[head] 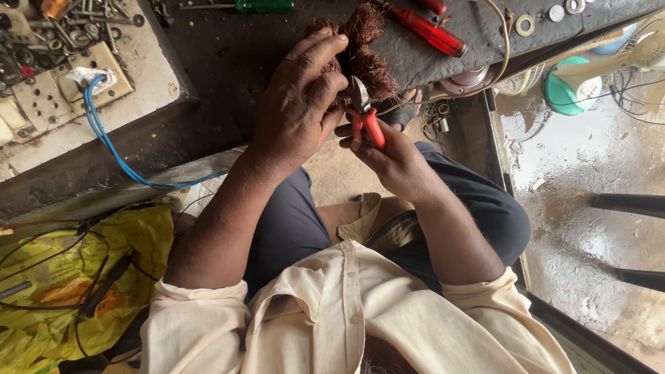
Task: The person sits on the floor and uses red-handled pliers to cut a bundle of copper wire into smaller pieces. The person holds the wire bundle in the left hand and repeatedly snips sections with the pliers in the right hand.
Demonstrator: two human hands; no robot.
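a seated person in a cream shirt and dark trousers works over the edge of a dark, grimy workbench [228, 55], seen from above by a head-worn camera; the left hand [301, 104] is wrapped around a tangled reddish-brown bundle of fine copper winding wire [364, 59], its fingers curled and pressed together over the near side of the bundle, which rests at the bench's front edge and rises just beyond the fingertips

the right hand [391, 159] sits below and slightly to the right, fingers closed around the red handles of a pair of small steel side cutters [364, 114]; the tool's long axis runs almost straight up the picture, from the palm towards the bundle, with the grey cutting head at the bundle's lower edge, right beside the left hand's fingers; whether the blades are parted or shut on a strand cannot be told, since the head is small and partly masked by wire

the bundle thus lies directly ahead of the cutter tips and under the left hand, which is the nearer of the two to the wire; the cutting head and the left fingertips are close together, almost touching

on the bench beyond lie a red-handled screwdriver [426, 31], a green-handled screwdriver [263, 5] and loose metal washers [525, 25]; a blue cable [111, 145] trails from a worn beige switchboard [76, 86] at left, above a crumpled yellow plastic bag [69, 277]
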